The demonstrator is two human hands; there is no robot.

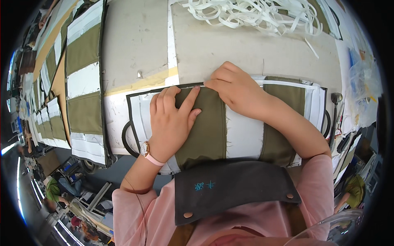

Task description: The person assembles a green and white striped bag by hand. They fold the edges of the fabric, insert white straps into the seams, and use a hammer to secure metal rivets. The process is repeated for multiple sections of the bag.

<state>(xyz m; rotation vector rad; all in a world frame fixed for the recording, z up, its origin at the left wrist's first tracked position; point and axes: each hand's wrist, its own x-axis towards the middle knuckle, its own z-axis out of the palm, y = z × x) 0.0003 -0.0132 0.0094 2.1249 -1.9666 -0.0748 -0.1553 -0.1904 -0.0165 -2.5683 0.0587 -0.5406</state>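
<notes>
In front of me lies a fabric panel (203,127) in olive green and white, edged with dark binding. A black loop (127,137) sticks out at its left end, and another black loop (327,123) at its right. My left hand (170,123) rests on the panel with fingers apart, its index fingertip pressing near the far edge. Just right of that fingertip, my right hand (238,90) pinches the bound far edge between curled fingers. What lies under the right fingers is hidden.
Tangled white strips (254,16) are heaped at the far side of the table (135,49). More olive and white panels (84,82) lie at the left. Clear plastic bags (365,78) are at the right. A person in green (52,188) is at the lower left.
</notes>
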